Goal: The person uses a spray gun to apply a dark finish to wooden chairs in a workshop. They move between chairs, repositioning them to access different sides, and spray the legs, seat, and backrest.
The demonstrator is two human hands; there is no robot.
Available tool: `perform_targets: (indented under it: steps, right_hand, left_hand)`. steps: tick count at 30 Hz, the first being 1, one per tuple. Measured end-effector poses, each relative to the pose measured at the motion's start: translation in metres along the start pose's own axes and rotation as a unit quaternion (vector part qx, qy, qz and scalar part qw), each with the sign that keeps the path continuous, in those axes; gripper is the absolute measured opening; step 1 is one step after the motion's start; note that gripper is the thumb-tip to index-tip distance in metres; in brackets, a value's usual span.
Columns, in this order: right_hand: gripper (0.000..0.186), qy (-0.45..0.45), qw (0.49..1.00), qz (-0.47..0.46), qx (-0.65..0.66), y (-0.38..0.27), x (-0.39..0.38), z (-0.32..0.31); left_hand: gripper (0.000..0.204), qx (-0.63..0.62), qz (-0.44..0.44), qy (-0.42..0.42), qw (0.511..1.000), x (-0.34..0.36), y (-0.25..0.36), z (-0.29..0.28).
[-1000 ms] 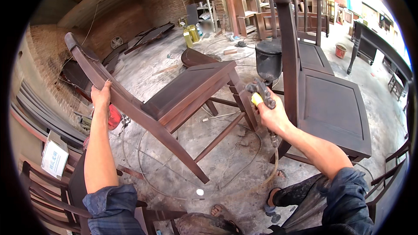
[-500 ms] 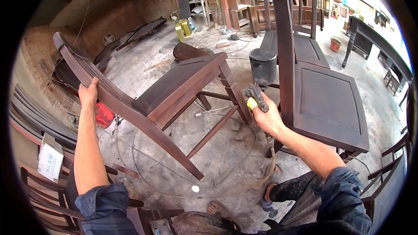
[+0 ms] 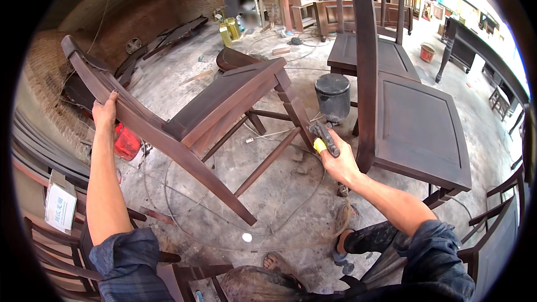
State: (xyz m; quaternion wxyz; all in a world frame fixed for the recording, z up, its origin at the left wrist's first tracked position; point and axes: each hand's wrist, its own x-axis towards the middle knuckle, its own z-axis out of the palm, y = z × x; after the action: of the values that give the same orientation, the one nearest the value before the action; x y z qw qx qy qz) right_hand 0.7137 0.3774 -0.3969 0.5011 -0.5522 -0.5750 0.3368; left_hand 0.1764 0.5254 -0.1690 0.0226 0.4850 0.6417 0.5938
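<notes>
A dark brown wooden chair (image 3: 224,100) is tilted in front of me, its backrest toward the left. My left hand (image 3: 104,113) is closed around the backrest's side post. In my right hand (image 3: 339,159) is a spray gun (image 3: 324,138) with a black cup (image 3: 333,98) on top and a yellow part near my fingers. My fingers wrap its handle, close to one leg of the tilted chair. A hose hangs from the gun down toward the floor. Just right of the gun stands another dark chair (image 3: 422,128) with a panelled seat.
A third chair (image 3: 347,53) stands behind. More chairs (image 3: 61,246) crowd the lower left, with a white box (image 3: 60,204) on them. A red container (image 3: 127,142) sits by my left forearm. Hose loops (image 3: 224,243) lie across the concrete floor. A red bucket (image 3: 427,52) is farther right.
The spray gun has dropped slightly and shifted left, its cup now more upright. The view has shifted a little; my left hand keeps its grip on the chair.
</notes>
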Motion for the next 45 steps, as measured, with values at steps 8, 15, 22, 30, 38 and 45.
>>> perform_targets:
  steps: [8,15,22,30,38,45]
  right_hand:
    - [0.049,0.058,0.989,-0.133,-0.038,0.032,-0.008,0.002]
    - [0.05,0.038,0.997,-0.065,-0.015,0.019,-0.006,0.011]
    - [0.051,0.053,0.998,0.001,-0.03,0.083,-0.054,0.015]
    - [0.05,0.046,0.993,0.091,-0.052,0.119,-0.085,0.019]
    - [0.05,0.043,0.998,0.043,-0.029,0.094,-0.063,0.017]
    - [0.05,0.041,0.999,-0.029,0.014,0.026,-0.016,0.01]
  left_hand:
    - [0.062,-0.039,-0.022,-0.029,0.999,0.0,0.002,0.002]
    - [0.054,0.012,-0.014,-0.02,1.0,0.035,-0.023,-0.009]
    - [0.058,0.01,-0.035,-0.023,0.999,0.035,-0.017,-0.004]
    - [0.059,-0.004,-0.05,-0.029,0.998,0.022,-0.003,-0.007]
    - [0.051,0.03,-0.058,-0.011,0.998,0.012,0.005,-0.006]
    - [0.053,0.022,0.002,0.006,1.0,0.026,-0.014,-0.014]
